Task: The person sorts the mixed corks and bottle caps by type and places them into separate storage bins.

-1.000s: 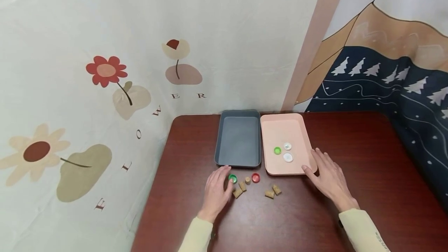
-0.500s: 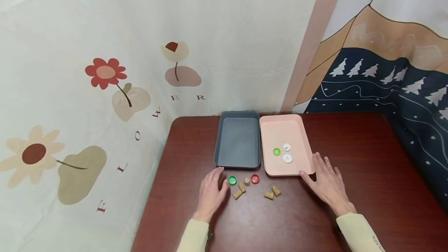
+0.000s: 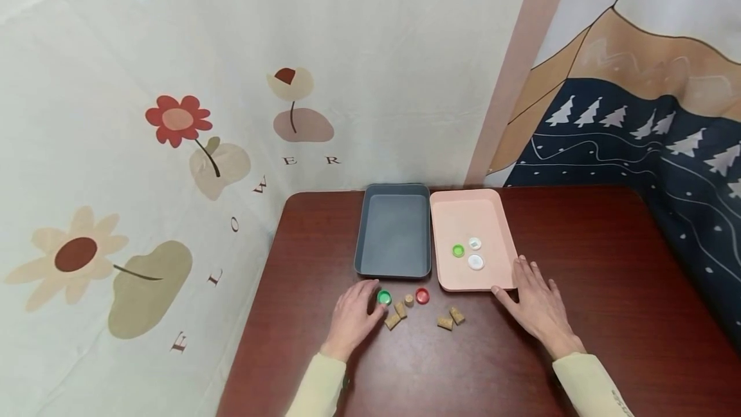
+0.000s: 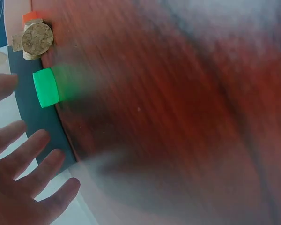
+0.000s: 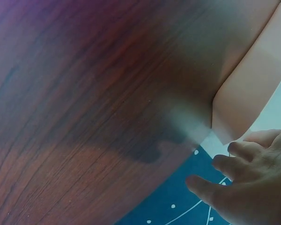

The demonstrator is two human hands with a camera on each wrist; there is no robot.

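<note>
My left hand (image 3: 354, 318) is beside a green cap (image 3: 384, 297), its thumb and fingertips close around the cap's left side. In the left wrist view the green cap (image 4: 46, 87) stands apart from the spread fingers. My right hand (image 3: 537, 306) lies at the near right corner of the pink tray (image 3: 470, 210), fingers spread, holding nothing; whether it touches the rim I cannot tell. Inside that tray are a light green cap (image 3: 458, 250) and two white ones (image 3: 476, 262). A red cap (image 3: 422, 296) lies on the table among several corks (image 3: 392, 321).
A dark grey tray (image 3: 396, 232) stands left of the pink one, side by side. Two corks (image 3: 444, 323) lie nearer the table's front. Behind the table (image 3: 451, 378) hangs a printed cloth (image 3: 405, 69).
My left hand drew back left from the green cap, then came back toward it. My right hand has shifted slightly left and nearer to me. The caps and corks stay in place.
</note>
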